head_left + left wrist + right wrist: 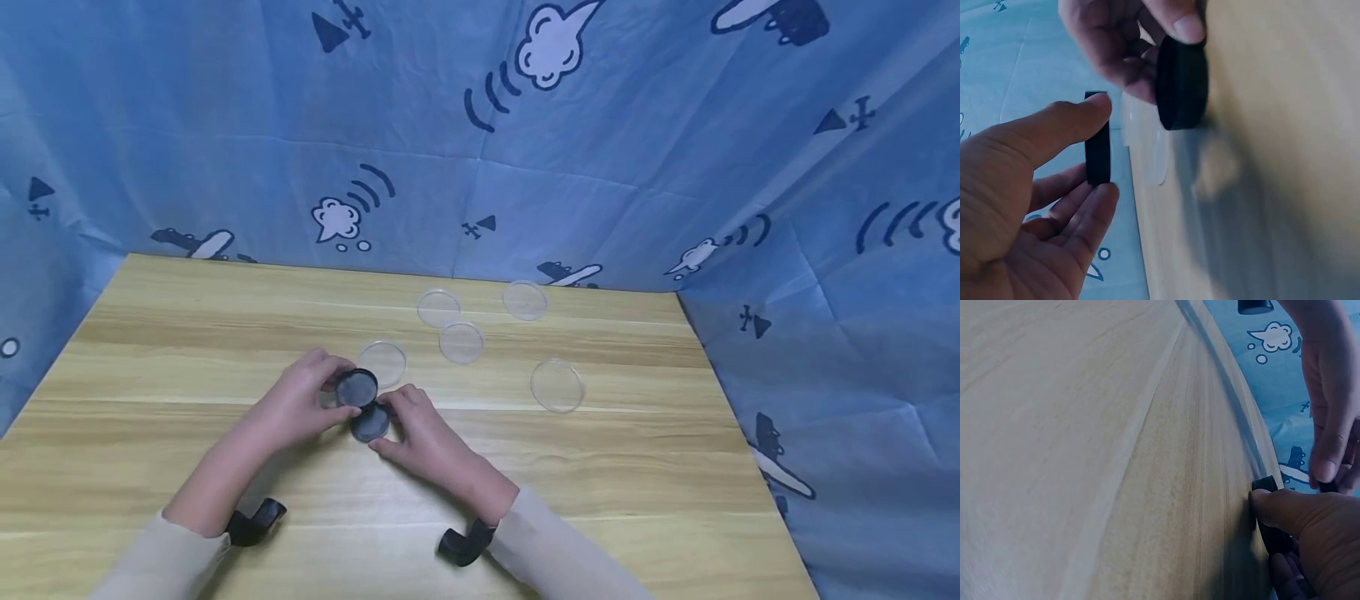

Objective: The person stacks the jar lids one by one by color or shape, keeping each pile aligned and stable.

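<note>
Both sleeves [566, 550] get cut off at the bottom. The right hand [427, 442] pinches a black cap [371, 424] (can't tell if it touches the surface [660, 475]); just beyond, the left hand's [300, 400] fingers pinch a second cap [356, 387], apart from it. One clear disc [386, 361] is partly hidden; four other discs [461, 343] sit farther out, wood stretching past to the right edge.

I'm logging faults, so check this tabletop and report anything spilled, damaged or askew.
Nothing stands out. The clear discs lie scattered on the table with no spill showing, though fine cracks would be too small to see. The left hand holds one dark round piece, the right hand another dark piece, neither visibly broken.
</note>
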A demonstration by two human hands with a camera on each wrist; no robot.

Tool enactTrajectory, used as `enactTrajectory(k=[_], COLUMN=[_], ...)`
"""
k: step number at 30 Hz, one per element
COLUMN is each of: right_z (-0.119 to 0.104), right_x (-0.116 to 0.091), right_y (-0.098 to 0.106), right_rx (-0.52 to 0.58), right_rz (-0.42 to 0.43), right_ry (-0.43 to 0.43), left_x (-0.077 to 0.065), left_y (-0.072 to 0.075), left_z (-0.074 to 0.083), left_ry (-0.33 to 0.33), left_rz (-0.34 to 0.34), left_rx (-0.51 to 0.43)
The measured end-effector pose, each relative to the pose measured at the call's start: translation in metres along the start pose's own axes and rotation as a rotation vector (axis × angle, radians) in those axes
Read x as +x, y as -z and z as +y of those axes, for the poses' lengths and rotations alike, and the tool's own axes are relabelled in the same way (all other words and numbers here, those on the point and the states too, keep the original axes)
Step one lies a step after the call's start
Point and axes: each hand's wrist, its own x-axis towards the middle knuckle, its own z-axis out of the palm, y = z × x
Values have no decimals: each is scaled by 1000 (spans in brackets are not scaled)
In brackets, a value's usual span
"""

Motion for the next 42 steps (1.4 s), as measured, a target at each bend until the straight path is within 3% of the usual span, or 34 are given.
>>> enactTrajectory(k=[12,23,42], right_z=[1,1,2], right_x=[0,0,0], right_y=[0,-1,-4], right_rx=[8,5,3], right_rz=[11,16,27], right_ry=[4,8,-7], left_x=[-11,-12,-12], left_y=[-16,-23,-27], left_z=[-3,-3,-3], left_ry=[-23,-27,-21], left_rz=[-94,-118,-104], left_rx=[-1,11,11])
